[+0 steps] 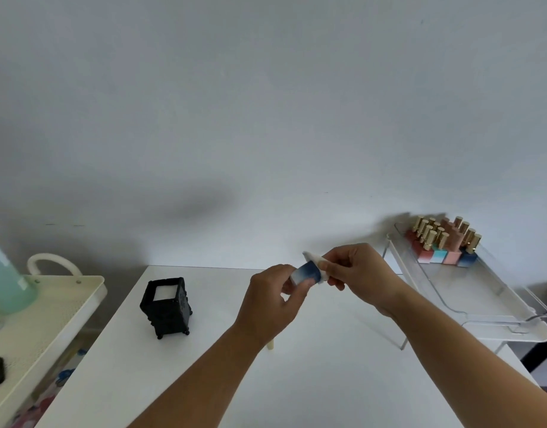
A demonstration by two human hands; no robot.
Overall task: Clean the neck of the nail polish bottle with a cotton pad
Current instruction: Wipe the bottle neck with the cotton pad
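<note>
Head view: above the white bench (204,366), a blue-and-white nail polish bottle (307,272) is pinched sideways by the left hand (270,304) fingers. A white cotton pad (316,261) is pressed around its neck, at 3 o'clock, by the right hand (358,273) fingers.

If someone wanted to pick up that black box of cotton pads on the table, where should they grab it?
Probably by two opposite side walls of the black cotton pad holder, coming down from above. It stands upright on small feet with flat, squarish sides, its open top showing the white pads, and the table around it leaves room.
</note>
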